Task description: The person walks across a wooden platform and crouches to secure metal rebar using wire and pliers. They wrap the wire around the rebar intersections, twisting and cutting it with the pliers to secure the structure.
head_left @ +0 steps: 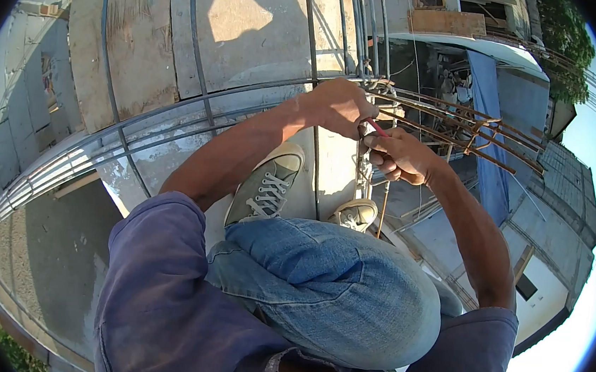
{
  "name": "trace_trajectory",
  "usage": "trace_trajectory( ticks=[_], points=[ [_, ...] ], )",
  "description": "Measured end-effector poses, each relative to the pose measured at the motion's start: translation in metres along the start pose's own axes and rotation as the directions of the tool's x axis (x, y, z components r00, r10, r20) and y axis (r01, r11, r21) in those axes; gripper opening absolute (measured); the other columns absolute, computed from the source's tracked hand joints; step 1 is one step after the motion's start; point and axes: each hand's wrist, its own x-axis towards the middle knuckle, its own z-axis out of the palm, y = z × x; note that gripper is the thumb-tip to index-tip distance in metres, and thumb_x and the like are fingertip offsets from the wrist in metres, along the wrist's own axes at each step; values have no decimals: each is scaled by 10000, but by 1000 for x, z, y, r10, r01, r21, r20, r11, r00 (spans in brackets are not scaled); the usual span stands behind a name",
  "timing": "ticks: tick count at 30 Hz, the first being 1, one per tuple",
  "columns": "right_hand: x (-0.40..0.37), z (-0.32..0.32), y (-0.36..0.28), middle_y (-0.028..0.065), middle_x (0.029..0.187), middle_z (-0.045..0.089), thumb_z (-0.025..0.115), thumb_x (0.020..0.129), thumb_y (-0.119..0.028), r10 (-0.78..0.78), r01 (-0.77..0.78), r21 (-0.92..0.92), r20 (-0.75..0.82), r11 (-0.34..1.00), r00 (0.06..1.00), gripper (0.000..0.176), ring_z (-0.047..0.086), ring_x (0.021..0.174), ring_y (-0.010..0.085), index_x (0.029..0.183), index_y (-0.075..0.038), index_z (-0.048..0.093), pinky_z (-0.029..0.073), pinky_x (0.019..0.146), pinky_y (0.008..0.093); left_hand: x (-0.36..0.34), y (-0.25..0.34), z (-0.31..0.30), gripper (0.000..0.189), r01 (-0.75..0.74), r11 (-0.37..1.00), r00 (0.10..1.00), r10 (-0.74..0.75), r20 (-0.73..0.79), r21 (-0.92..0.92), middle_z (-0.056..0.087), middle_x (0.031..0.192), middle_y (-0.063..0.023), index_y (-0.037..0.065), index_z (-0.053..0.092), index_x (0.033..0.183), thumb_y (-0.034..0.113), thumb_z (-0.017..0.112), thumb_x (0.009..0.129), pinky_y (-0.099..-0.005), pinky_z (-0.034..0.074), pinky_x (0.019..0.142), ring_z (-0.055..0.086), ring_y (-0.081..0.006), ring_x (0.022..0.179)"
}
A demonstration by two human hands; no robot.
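Note:
My left hand (346, 109) is closed, its fingers curled down at the corner where steel bars cross. What it grips is hidden beneath the knuckles. Close beside it, my right hand (405, 157) pinches a thin red tool handle (376, 128) that slants toward my left hand. The far end of this tool is covered, so its exact kind does not show. Several rusty rebars (446, 114) run out to the right, just past my hands. Long grey rebars (238, 96) lead off to the left under my left forearm.
Upright rebars (368, 29) stand just beyond my hands. Plywood panels (138, 30) lie behind the grey bars. My shoes (269, 187) rest on a narrow concrete ledge (335, 164), with lower ground on both sides. A blue tarp (486, 96) hangs at the right.

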Motion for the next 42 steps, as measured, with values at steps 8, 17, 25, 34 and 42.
trace_trajectory(
  ticks=[8,17,25,34,42],
  points=[
    [-54,47,-21,127,892,633,679,838,-277,-551,-131,-957,-258,260,794,447,642,777,273,1150,9,535,516,731,429,21,7,-32,241,70,997,871,-66,487,10,471,486,-93,-12,572,629,212,654,598,-403,352,478,400,-257,462],
    [-9,34,4,162,1105,556,561,843,-91,-595,-253,-951,-309,178,742,446,606,950,330,1268,-35,438,501,783,467,21,-1,-6,285,17,999,965,-8,262,-31,603,719,-100,36,622,790,218,697,585,-397,461,630,576,-273,672],
    [27,-3,29,231,958,623,564,797,-34,-604,80,-879,-255,471,755,313,608,960,409,1107,-19,520,498,800,498,-6,8,51,269,26,931,909,130,-397,365,609,881,-72,88,622,928,189,707,693,-364,477,811,613,-228,902],
    [47,-12,45,211,932,646,591,813,-73,-581,171,-787,-270,592,768,270,624,876,392,1082,-68,576,500,772,458,2,0,61,182,47,919,955,73,-286,392,652,839,-64,121,669,881,232,665,737,-355,516,751,653,-230,846],
    [2,-7,-10,113,772,639,630,895,-275,-45,33,-162,-68,986,997,268,646,629,112,897,-9,605,471,438,308,23,-3,9,303,4,981,961,-57,270,192,652,695,-151,57,696,764,347,670,680,-416,490,555,627,-334,610]
  ],
)
